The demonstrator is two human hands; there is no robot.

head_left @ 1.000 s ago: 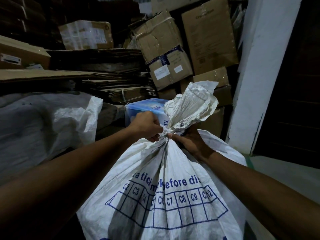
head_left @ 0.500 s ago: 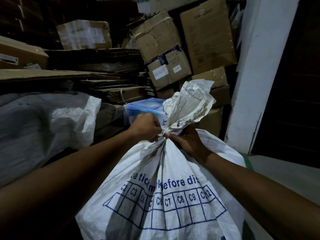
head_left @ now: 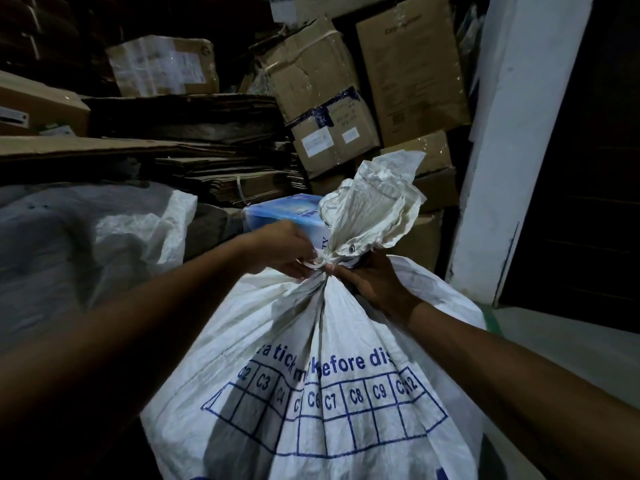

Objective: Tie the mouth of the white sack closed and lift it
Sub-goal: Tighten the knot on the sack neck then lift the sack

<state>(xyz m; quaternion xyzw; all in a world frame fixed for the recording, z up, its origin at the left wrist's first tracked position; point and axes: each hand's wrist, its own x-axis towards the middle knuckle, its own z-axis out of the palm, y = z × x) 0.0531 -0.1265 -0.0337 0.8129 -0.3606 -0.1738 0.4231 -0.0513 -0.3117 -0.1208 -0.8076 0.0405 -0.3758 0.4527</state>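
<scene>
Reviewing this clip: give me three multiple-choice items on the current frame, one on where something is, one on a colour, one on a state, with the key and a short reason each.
1. Where is the left hand?
A. at the sack's tied neck, left of the knot
B. on the cardboard stack
C. under the sack

2. What colour is the printing on the white sack?
A. red
B. blue
C. green

3. What is the state of the sack's mouth?
A. wide open
B. folded flat
C. gathered and bound with a white tie

Key: 1 A, its fingers pinch the tie beside the neck, opposite the right hand. 2 B, the grid and letters are blue. 3 C, the fabric bunches above the cinched neck.
</scene>
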